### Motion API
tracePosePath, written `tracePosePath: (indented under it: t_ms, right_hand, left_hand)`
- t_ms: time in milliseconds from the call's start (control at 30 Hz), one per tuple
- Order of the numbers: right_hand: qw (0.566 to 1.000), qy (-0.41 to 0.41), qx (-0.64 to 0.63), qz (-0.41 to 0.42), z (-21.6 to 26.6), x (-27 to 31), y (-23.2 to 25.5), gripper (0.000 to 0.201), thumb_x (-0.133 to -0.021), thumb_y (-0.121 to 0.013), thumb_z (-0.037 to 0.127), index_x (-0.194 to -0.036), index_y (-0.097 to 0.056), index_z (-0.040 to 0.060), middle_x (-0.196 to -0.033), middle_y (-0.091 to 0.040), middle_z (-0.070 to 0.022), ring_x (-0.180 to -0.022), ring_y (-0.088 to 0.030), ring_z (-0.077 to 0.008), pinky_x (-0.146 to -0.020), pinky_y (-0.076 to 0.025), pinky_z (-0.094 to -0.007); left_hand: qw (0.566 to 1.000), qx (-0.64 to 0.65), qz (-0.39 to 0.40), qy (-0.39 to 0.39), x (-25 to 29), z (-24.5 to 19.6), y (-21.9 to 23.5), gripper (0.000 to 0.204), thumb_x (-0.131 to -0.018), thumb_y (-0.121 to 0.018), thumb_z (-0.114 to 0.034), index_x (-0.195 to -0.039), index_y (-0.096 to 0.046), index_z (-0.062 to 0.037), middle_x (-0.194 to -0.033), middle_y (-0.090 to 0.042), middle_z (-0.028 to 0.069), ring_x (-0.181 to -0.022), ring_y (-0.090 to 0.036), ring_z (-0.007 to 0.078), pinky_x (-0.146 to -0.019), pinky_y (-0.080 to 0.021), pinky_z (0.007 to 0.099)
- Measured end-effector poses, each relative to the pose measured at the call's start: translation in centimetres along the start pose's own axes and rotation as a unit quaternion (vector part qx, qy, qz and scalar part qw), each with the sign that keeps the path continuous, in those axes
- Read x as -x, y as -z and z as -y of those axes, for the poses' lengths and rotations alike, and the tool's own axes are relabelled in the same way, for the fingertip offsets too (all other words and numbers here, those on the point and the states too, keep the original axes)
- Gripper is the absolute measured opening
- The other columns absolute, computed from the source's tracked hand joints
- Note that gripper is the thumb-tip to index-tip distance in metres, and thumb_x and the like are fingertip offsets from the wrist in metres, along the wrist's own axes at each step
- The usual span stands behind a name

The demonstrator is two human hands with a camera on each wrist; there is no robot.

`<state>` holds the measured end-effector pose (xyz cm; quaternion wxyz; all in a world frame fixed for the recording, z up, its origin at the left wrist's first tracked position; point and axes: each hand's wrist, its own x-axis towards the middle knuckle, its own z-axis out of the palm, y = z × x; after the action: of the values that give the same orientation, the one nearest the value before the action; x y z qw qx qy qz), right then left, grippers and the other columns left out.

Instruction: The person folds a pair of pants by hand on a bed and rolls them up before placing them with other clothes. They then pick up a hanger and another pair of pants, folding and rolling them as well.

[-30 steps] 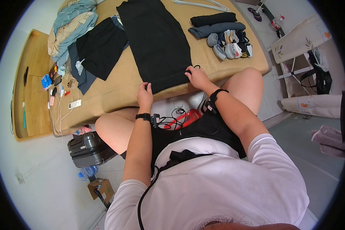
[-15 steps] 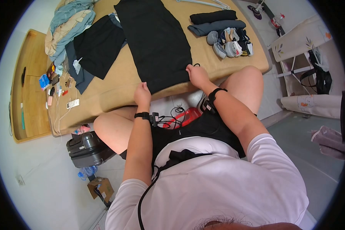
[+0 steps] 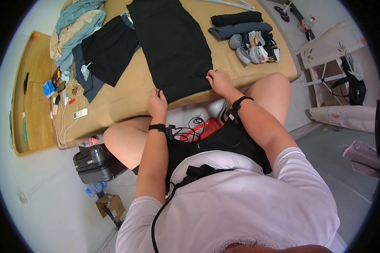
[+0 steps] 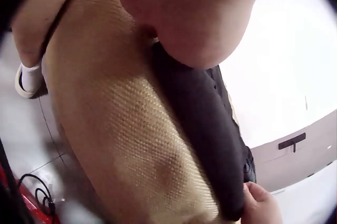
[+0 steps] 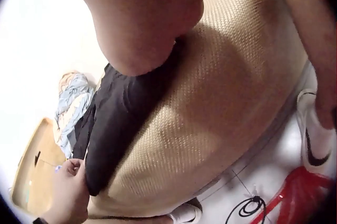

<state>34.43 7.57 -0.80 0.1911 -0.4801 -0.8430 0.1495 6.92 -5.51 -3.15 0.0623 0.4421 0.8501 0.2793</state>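
A long black garment (image 3: 173, 46) lies flat on the woven bed mat, its near end at the bed's front edge. My left hand (image 3: 157, 104) grips the left corner of that end, fingers curled. At the right corner my right hand (image 3: 221, 82) pinches the cloth. In the left wrist view the near end of the garment (image 4: 202, 116) forms a thick, rounded fold between the two hands. The right wrist view shows the same dark fold (image 5: 118, 121), with the near hand covering part of it.
Left of the garment lie black shorts (image 3: 109, 50) over darker cloth, and a crumpled quilt (image 3: 78, 31). Rolled clothes (image 3: 240, 30) and several rolled socks (image 3: 257, 52) sit to the right. White hangers (image 3: 230, 4) lie at the far edge. Small items and cables (image 3: 67, 101) are near left.
The left hand shifts slightly inward over its corner. The right hand's fingers come closer round the right corner, and the dark cord loop beside them no longer shows. The garment stays in place.
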Motion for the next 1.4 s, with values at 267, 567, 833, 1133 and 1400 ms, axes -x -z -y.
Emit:
tracePosePath:
  t_ms: [267, 567, 833, 1133, 1400]
  right_hand:
    - [0.983, 0.157, -0.037, -0.093, 2.2, -0.2, 3.4, 0.012, -0.082, -0.068, 0.009, -0.094, -0.068, 0.0094, -0.102, -0.062, -0.0083, -0.099, -0.06, -0.03, -0.086, -0.047, -0.0424]
    - [0.955, 0.273, -0.107, 0.04, 3.6, 1.1, 2.6, 0.027, -0.077, -0.067, 0.006, -0.104, -0.072, 0.0079, -0.108, -0.065, -0.0074, -0.108, -0.061, -0.0275, -0.093, -0.048, -0.0398]
    - [0.969, 0.232, -0.052, 0.067, 2.2, 1.1, 1.1, 0.053, -0.075, -0.064, -0.001, -0.127, -0.067, 0.0094, -0.124, -0.064, -0.0083, -0.119, -0.058, -0.0293, -0.102, -0.044, -0.0401]
    - [0.985, 0.152, -0.064, 0.05, 1.4, 1.1, 1.3, 0.05, -0.076, -0.067, -0.001, -0.125, -0.067, 0.0069, -0.122, -0.063, -0.0109, -0.117, -0.058, -0.0327, -0.101, -0.048, -0.0425]
    - [0.984, 0.065, -0.146, 0.073, 0.2, 0.4, 0.8, 0.032, -0.088, -0.073, 0.014, -0.118, -0.064, 0.0047, -0.112, -0.068, -0.0187, -0.111, -0.061, -0.0396, -0.097, -0.05, -0.0452]
  left_hand:
    - [0.948, 0.032, -0.062, -0.309, 0.4, -2.2, 1.8, 0.022, -0.077, -0.067, -0.002, -0.097, -0.07, -0.0091, -0.099, -0.065, 0.0087, -0.099, -0.061, 0.0319, -0.086, -0.047, 0.0454]
    - [0.924, 0.097, 0.026, -0.369, 1.2, -3.5, 1.9, 0.026, -0.077, -0.07, -0.004, -0.104, -0.072, -0.0057, -0.109, -0.068, 0.0074, -0.103, -0.062, 0.0317, -0.091, -0.048, 0.0447]
    - [0.947, 0.033, 0.069, -0.313, 1.5, -2.8, 1.4, 0.056, -0.073, -0.077, -0.007, -0.128, -0.066, -0.0087, -0.132, -0.064, 0.0099, -0.123, -0.058, 0.0318, -0.107, -0.044, 0.045]
    - [0.964, 0.065, 0.094, -0.239, 0.6, -0.3, 1.6, 0.059, -0.07, -0.075, 0.004, -0.127, -0.066, -0.0084, -0.131, -0.065, 0.0129, -0.122, -0.059, 0.035, -0.106, -0.047, 0.044]
    - [0.961, 0.226, 0.141, -0.079, -0.3, 1.0, 1.4, 0.038, -0.083, -0.08, -0.004, -0.119, -0.069, -0.0037, -0.11, -0.073, 0.021, -0.103, -0.07, 0.0356, -0.094, -0.054, 0.0391]
